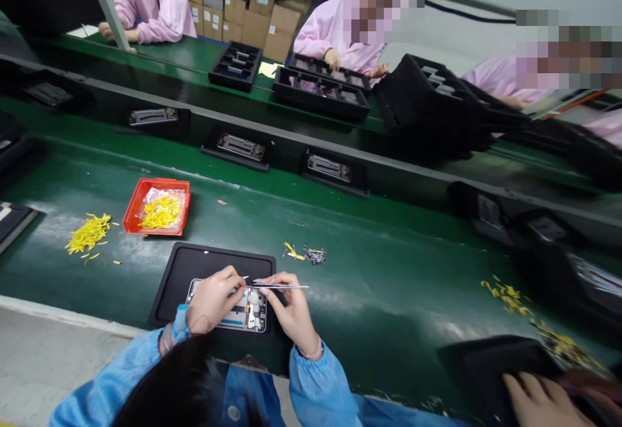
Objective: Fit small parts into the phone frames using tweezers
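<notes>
My right hand [290, 313] holds metal tweezers [286, 286] between thumb and fingers, their shaft lying nearly level and pointing left. My left hand [214, 300] is closed in a pinch beside the tweezers' left end; what sits between its fingertips is too small to make out. Below both hands lies an opened phone [256, 312] with its circuit board and inner parts showing, partly covered by my left hand. The phone rests on a black tray [214, 260] on the green bench [383, 284].
A red bin [129, 216] of yellow strips stands beyond the tray, with a yellow pile [88, 232] left of it. Small scraps [315, 255] lie to the right. Phones on black trays [335, 169] line the conveyor. A co-worker's hand [534, 398] is at lower right.
</notes>
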